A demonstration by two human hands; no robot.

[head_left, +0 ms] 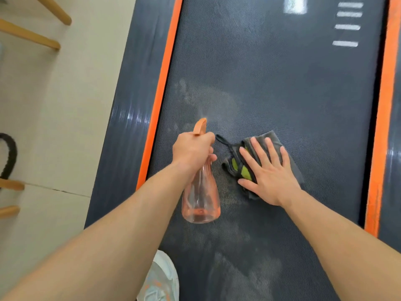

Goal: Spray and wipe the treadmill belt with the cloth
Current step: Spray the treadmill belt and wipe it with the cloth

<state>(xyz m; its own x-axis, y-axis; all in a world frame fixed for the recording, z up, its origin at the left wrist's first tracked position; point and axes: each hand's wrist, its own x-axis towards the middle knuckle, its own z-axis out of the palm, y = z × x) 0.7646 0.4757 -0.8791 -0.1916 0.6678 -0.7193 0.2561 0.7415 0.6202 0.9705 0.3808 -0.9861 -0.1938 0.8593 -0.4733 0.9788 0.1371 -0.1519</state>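
While left hand grips bottle, right hand flattens cloth.

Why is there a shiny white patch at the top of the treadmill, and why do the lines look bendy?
Head view: the patch is glare on the treadmill belt; the wide-angle lens curves the orange edge strips; the white belt stripes look blurred.
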